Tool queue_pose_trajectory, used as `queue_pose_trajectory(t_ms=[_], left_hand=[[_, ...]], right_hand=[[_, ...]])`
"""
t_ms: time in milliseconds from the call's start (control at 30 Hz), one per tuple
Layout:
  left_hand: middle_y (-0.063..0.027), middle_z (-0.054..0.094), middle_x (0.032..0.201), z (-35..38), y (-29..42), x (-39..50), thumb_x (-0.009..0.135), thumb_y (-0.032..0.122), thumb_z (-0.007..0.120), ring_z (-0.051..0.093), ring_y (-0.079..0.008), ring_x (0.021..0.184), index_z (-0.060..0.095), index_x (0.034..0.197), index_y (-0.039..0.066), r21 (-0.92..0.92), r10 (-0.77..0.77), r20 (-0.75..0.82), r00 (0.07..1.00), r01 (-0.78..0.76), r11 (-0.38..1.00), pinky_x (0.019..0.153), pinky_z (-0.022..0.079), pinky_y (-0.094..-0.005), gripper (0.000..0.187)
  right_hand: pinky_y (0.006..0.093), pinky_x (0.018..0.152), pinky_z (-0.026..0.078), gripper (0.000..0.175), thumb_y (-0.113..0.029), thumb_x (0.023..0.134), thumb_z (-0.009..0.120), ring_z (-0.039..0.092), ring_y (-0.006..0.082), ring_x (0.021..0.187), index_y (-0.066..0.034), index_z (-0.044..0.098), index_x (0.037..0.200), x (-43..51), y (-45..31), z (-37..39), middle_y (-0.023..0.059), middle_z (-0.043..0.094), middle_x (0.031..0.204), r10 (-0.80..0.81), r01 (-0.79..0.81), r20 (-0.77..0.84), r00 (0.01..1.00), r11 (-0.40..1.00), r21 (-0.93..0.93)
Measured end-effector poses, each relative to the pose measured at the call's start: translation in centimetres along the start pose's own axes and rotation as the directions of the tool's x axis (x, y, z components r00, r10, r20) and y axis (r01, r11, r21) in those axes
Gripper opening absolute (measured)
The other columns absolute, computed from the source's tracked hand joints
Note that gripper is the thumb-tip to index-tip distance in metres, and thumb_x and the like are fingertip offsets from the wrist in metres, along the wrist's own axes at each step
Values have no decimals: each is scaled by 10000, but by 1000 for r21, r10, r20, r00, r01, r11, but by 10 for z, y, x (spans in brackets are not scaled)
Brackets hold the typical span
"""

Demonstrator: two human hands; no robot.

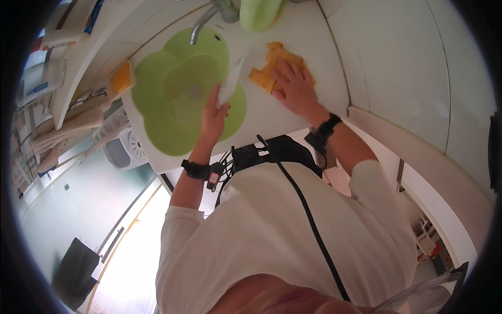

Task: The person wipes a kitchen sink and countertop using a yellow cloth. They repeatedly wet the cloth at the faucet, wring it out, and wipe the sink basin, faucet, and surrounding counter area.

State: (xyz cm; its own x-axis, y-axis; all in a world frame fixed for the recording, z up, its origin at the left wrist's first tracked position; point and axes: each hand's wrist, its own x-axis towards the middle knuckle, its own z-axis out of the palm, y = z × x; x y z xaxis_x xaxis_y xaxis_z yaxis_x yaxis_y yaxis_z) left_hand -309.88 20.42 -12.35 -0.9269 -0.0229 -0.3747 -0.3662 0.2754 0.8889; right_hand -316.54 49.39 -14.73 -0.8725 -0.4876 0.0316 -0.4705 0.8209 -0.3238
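My left hand [213,115] is closed around the lower end of a long whitish tube-like item [233,76], blurred, held slanting over the right edge of the green flower-shaped sink basin [153,94]. My right hand [296,88] rests with its fingers spread on a crumpled orange cloth [270,64], which lies on the white countertop [266,114] to the right of the basin. The cloth shows beyond the fingertips and on both sides of the hand. Each wrist wears a black strap with a small device.
A metal faucet [200,27] reaches over the basin's far side. Beside it stands a green object [261,13], partly cut off. Left of the basin are a container with orange contents [120,78] and a shelf [84,51]. A tiled wall [384,59] rises at the right.
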Motion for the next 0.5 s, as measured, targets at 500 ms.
queue_pose_trajectory(t_ms=[500], left_hand=[[-82, 604, 1323, 20, 2, -7, 996, 31, 558, 609, -116, 953, 358, 1572, 7, -184, 12, -18, 1000, -15, 983, 746, 528, -272, 610]], right_hand=[[630, 1156, 279, 682, -457, 920, 635, 333, 418, 1453, -135, 493, 1504, -8, 53, -3, 161, 385, 1599, 355, -374, -117, 927, 895, -242]])
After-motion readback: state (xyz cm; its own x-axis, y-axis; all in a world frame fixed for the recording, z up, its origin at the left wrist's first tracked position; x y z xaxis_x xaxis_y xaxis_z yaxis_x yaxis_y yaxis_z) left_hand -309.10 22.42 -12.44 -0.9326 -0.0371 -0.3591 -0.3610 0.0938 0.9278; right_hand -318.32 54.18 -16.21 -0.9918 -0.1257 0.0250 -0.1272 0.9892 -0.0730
